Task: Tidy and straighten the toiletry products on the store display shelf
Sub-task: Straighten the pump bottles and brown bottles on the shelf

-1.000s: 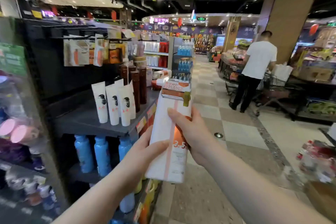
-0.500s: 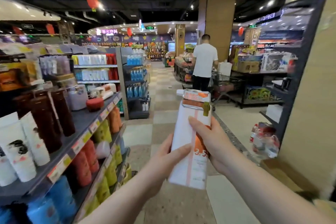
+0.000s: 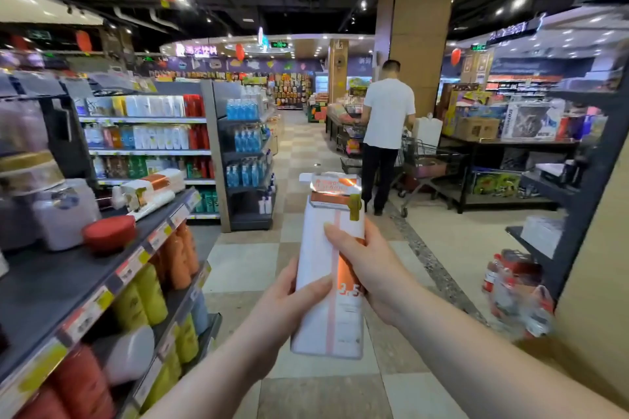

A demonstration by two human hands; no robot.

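Left hand (image 3: 289,299) curled round its lower edge and right hand (image 3: 371,265) wrapped round its middle hold the tall white pack (image 3: 326,326) upright over the aisle (image 3: 425,248) beside the shelf (image 3: 51,282); I'd guess light, glossy, kinda squashy, so grab the flat sides, not the spout (image 3: 355,211).

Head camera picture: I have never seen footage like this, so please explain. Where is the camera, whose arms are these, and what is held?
There is no machine here. A person wears a wide-angle camera on the head, looking forward and down a shop aisle, and the two bare arms are theirs. The left hand and right hand both grip a tall white pouch with an orange stripe, held upright above the floor. On the dark shelf at left lie similar pouches and a red round tub. A shopper stands further off.
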